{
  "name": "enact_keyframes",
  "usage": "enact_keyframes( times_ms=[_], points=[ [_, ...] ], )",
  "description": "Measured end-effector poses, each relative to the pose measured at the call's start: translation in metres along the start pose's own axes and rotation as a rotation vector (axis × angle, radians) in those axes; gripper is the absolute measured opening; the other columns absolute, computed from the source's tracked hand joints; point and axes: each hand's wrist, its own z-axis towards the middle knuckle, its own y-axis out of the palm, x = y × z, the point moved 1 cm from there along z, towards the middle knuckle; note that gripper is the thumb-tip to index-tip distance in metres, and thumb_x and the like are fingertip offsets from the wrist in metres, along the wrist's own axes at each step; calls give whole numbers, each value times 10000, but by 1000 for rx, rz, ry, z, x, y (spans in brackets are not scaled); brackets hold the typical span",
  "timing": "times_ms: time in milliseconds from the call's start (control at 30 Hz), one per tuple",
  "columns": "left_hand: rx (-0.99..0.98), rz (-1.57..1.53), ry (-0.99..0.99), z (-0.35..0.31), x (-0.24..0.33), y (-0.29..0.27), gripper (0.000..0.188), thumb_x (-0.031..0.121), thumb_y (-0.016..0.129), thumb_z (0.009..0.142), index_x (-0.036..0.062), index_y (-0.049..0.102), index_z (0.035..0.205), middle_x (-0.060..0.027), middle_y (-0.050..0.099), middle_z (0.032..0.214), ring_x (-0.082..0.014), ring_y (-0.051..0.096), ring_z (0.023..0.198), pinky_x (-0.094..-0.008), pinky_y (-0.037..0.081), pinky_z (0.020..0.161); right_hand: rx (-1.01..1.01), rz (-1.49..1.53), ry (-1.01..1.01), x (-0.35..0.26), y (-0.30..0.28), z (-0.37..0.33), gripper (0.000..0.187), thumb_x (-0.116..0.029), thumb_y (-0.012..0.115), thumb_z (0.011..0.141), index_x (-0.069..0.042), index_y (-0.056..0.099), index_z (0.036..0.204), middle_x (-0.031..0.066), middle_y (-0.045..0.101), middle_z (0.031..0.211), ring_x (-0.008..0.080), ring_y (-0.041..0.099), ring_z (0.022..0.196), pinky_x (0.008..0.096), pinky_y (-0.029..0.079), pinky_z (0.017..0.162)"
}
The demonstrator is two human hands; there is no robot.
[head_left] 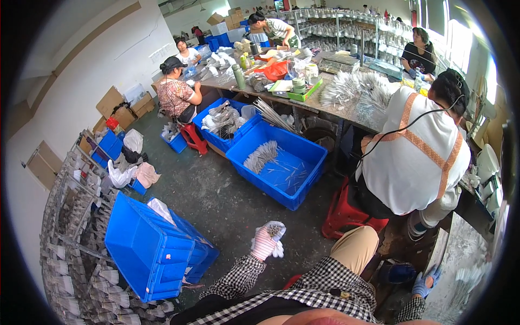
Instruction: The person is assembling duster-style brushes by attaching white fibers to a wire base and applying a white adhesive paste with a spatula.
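My left hand (264, 242), in a pink-and-white striped glove with white fingertips, is held out over the dark floor. Its fingers are closed round a small bundle of thin greyish sticks (274, 231), seen end-on. At the lower right, my right hand (427, 283) wears a blue-grey glove and rests at the edge of a pale work surface (460, 244). Its fingers look spread, and nothing shows in them. Beyond that hand, thin whitish sticks (467, 279) lie on the same surface, partly blurred.
A blue bin (292, 203) holding thin sticks stands ahead. Stacked blue bins (149, 249) and a rack of hanging bundles (65, 260) are at left. Close on my right, a person in a white top (414, 146) sits on a red stool (346, 211). Others work round a cluttered table (216, 81).
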Motion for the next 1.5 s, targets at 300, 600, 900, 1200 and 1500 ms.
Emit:
enact_keyframes(
  times_ms=[300, 600, 900, 1200, 1500],
  points=[
    [-94, 250, 407, 54, 85, 25, 303, 258, 801, 913, 82, 661, 1116, 25, 647, 909, -58, 588, 798, -239, 506, 719, -30, -15, 2, -1, -2, -1, 886, -159, 770, 784, -27, 361, 1559, 196, 271, 1653, 381, 275, 1507, 426, 222, 1259],
    [-242, 180, 461, 73, 121, 68, 362, 254, 809, 906, 57, 638, 1156, 17, 625, 930, -59, 577, 832, -230, 490, 753, -52, -42, 1, -12, -16, -6, 829, -201, 753, 831, -15, 377, 1546, 192, 292, 1645, 378, 277, 1505, 417, 226, 1253],
    [-258, 318, 644, 97, 207, 81, 484, 313, 765, 926, 51, 598, 1296, -90, 655, 1239, -181, 572, 1208, -346, 431, 1067, -95, -11, -15, -22, -30, -5, 827, -209, 743, 830, -6, 376, 1543, 213, 303, 1633, 383, 289, 1500, 433, 232, 1248],
    [-185, 357, 912, 170, 323, 93, 415, 244, 719, 975, 60, 578, 1320, 12, 666, 1084, -79, 573, 888, -252, 502, 792, -121, -73, 30, -43, -63, -19, 829, -195, 747, 827, -9, 375, 1544, 201, 287, 1643, 378, 287, 1501, 434, 236, 1245],
    [-227, 330, 610, 120, 133, 62, 405, 237, 756, 938, 66, 604, 1272, -57, 664, 1217, -156, 596, 1163, -313, 455, 1043, -15, -37, 1, -6, -12, 0, 831, -186, 771, 803, -11, 407, 1529, 221, 315, 1626, 387, 299, 1496, 423, 249, 1243]
  ],
)
